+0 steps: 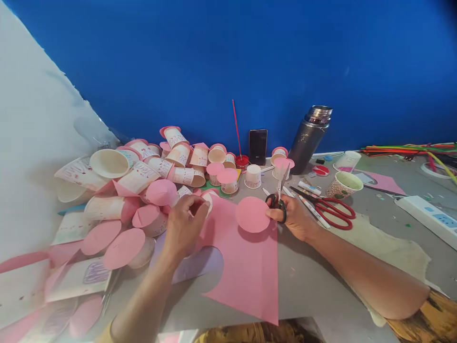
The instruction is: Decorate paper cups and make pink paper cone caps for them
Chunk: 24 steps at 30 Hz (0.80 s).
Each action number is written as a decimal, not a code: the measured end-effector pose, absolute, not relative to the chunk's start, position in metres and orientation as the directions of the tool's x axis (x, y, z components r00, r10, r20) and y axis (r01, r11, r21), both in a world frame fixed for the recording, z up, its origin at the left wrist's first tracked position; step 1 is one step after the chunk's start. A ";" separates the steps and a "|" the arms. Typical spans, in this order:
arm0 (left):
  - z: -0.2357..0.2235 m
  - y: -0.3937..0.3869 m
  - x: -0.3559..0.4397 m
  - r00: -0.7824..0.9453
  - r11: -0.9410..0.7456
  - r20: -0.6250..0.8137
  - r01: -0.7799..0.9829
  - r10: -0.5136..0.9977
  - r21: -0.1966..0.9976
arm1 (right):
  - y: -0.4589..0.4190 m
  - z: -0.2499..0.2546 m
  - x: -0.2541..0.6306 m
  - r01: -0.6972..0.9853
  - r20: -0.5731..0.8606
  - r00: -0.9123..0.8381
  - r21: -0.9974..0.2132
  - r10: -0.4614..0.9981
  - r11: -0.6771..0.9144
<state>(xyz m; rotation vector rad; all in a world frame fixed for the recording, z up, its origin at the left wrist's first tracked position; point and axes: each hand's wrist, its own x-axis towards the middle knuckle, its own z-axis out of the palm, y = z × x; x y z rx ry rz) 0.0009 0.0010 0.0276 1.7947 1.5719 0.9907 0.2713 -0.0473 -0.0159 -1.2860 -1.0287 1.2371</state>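
My right hand grips scissors with black handles, their blades pointing up and away. Between its thumb and finger is also the edge of a pink paper circle. Curled in a pinch, my left hand is over the left edge of a pink paper sheet. A small paper cup with a pink top shows just behind its fingertips; whether they touch it is unclear. The pink sheet has a round cut-out on its left side, with a lilac paper piece partly under it.
Decorated paper cups with pink discs are piled at the left. A dark flask and a phone stand by the blue wall. Red-handled scissors, markers, a green-patterned cup and a power strip are at the right.
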 end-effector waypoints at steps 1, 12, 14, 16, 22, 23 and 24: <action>0.030 0.003 -0.004 0.017 -0.158 0.192 0.643 0.981 0.750 | -0.045 -0.015 0.274 -0.080 -0.112 0.124 -0.991 0.986 -0.103; 0.052 -0.019 -0.014 0.298 -0.147 -0.132 0.750 0.945 0.645 | -0.031 -0.028 0.296 -0.211 -0.092 0.202 -0.976 0.975 -0.049; 0.067 -0.018 -0.019 0.215 -0.113 -0.051 0.683 0.975 0.722 | -0.029 -0.026 0.300 -0.310 -0.062 0.220 -0.951 0.974 0.009; 0.081 -0.013 -0.023 -0.009 -0.057 0.077 0.587 0.997 0.807 | -0.028 -0.023 0.304 -0.420 -0.028 0.228 -0.905 0.973 0.072; 0.077 0.020 -0.021 -0.382 -0.082 0.161 0.214 0.910 0.973 | -0.023 -0.025 0.312 -0.485 -0.054 0.224 -0.872 0.973 0.063; 0.071 0.027 -0.021 -0.388 -0.108 0.174 0.184 0.905 0.977 | -0.022 -0.027 0.312 -0.456 -0.083 0.226 -0.889 0.971 0.030; 0.064 0.033 -0.022 -0.393 -0.137 0.204 0.190 0.897 0.972 | -0.022 -0.030 0.313 -0.418 -0.109 0.225 -0.909 0.968 -0.005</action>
